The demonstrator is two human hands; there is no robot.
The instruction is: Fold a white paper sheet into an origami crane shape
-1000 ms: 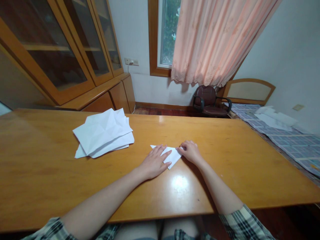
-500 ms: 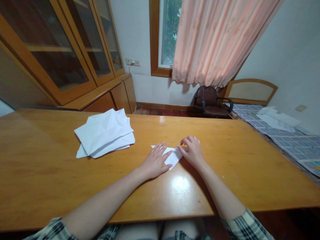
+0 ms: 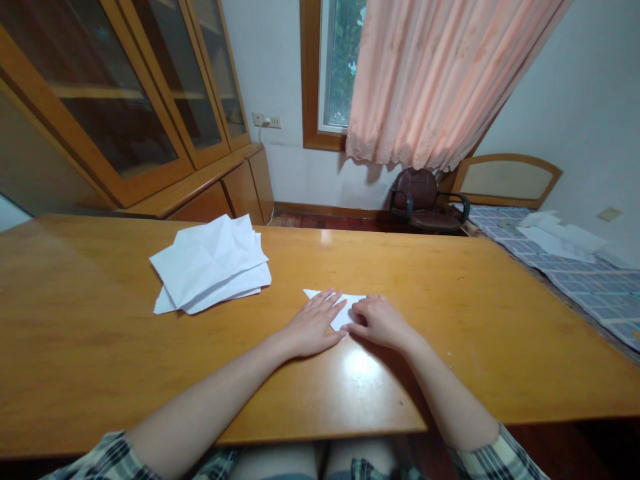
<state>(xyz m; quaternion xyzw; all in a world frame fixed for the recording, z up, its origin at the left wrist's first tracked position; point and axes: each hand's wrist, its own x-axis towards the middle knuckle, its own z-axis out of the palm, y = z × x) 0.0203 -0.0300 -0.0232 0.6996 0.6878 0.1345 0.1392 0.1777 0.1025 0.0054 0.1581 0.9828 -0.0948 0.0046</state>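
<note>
A small folded sheet of white paper (image 3: 344, 316) lies on the table, with a pointed tip showing beyond my left fingertips. My left hand (image 3: 314, 327) rests flat over its left part, fingers stretched out and nothing gripped. On the right side, my right hand (image 3: 376, 321) is closed, its fingers curled and pressed onto the paper. Its thumb touches the near edge, close to my left thumb. The right end of the paper is hidden beneath that hand.
Left of my hands, a loose stack of creased white paper sheets (image 3: 213, 263) lies on the wooden table (image 3: 125, 373). Behind the table are a glass-door cabinet (image 3: 175, 160) and a brown office chair (image 3: 423, 200). A bed with a checked cover (image 3: 565, 267) stands at the right.
My right hand has come down and nearer to me, from the paper's raised right corner onto its middle right part, covering more of it. The left hand stays nearly in place.
</note>
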